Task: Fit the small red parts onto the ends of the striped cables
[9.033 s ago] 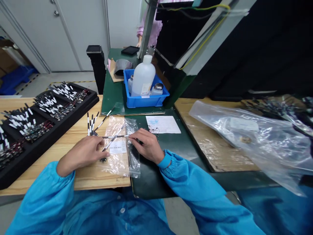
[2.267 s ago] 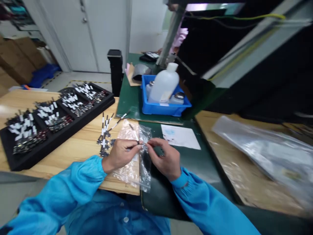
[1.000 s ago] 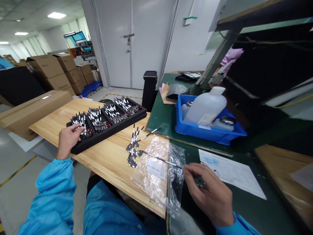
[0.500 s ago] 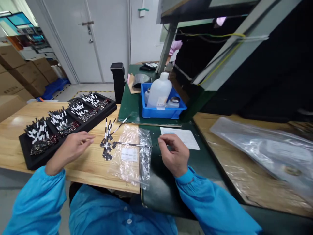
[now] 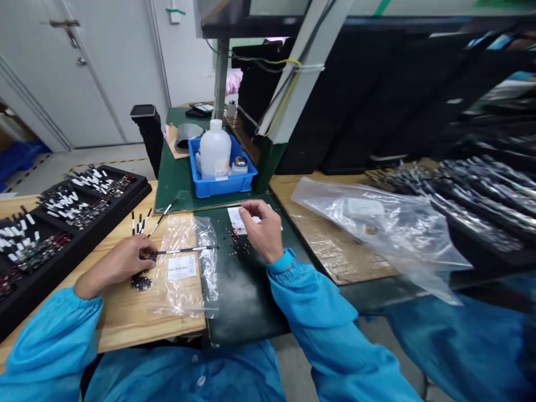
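My left hand (image 5: 129, 258) is at the small pile of flex cables on the wooden table. Its fingers are closed round the board end of a dark flex cable (image 5: 184, 250), which stretches right across a clear plastic bag (image 5: 180, 293). More flex cables (image 5: 141, 282) with small dark boards lie under and beside the fingers, partly hidden. My right hand (image 5: 263, 230) is raised over the green mat, thumb and forefinger pinched; what lies between them, if anything, is too small to see. Below it are scattered tiny black and red parts (image 5: 239, 244) and a white paper sheet (image 5: 237, 216).
A black foam tray (image 5: 84, 237) of flex cables stands left. A blue bin (image 5: 224, 187) with a white bottle (image 5: 215, 149) is at the back. To the right lie a clear bag (image 5: 377, 223) on cardboard and blurred racked parts (image 5: 469, 195). Another person's pink sleeve (image 5: 233, 82) shows behind.
The view has turned right. My left hand has moved from beside the flex cables onto them. My right hand has moved up over the paper, and the scattered tiny parts now show.
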The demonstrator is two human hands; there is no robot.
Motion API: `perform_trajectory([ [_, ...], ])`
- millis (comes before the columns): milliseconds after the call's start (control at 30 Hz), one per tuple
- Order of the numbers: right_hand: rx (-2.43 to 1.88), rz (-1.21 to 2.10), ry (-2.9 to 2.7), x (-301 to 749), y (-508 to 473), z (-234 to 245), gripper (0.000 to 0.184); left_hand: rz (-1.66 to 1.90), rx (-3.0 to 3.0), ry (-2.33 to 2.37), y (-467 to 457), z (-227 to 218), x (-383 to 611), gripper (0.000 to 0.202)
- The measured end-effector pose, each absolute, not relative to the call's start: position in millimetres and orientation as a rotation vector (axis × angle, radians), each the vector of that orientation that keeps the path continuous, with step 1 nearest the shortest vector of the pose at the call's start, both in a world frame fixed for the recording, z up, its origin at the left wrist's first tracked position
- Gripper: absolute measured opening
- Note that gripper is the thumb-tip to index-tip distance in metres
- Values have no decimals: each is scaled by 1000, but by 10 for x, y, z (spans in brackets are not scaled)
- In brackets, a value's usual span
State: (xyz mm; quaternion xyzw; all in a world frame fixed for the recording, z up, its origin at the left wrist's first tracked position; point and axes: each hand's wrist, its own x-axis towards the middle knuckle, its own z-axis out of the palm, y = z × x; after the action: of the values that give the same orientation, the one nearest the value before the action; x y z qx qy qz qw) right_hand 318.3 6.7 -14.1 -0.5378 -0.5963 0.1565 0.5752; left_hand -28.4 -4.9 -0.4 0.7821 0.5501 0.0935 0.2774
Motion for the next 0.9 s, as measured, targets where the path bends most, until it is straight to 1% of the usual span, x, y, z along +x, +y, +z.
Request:
perform_trajectory([
  [167, -1500, 352, -1779, 3216, 232, -303, 7, 312, 1988, 1459, -56, -63, -287, 15],
  [300, -1595, 300, -1920, 3155, 339, -385, 10, 435, 1768, 1393, -95, 89, -269, 19],
  [367, -1616, 314, -1958, 3115, 370, -401, 10, 597, 1689, 1385, -115, 220, -231, 25],
  [433, -1624, 339, -1987, 3078, 388, -414, 9, 838, 1604, 1393, -129, 324, -150, 32],
  [500, -1630, 351, -2007, 3048, 402, -425, 9, 1049, 1502, 1385, -131, 354, -27, 33],
  [567, -1640, 358, -2028, 3025, 418, -427, 8, 1162, 1409, 1359, -121, 293, 115, 32],
  [667, -1648, 365, -2077, 2993, 450, -415, 7, 1243, 1286, 1275, -109, 95, 290, 33],
  [800, -1652, 352, -2145, 2938, 498, -412, 7, 1219, 1187, 1190, -128, -134, 376, 34],
  [900, -1648, 314, -2187, 2909, 526, -418, 12, 1171, 1097, 1151, -151, -215, 377, 36],
])
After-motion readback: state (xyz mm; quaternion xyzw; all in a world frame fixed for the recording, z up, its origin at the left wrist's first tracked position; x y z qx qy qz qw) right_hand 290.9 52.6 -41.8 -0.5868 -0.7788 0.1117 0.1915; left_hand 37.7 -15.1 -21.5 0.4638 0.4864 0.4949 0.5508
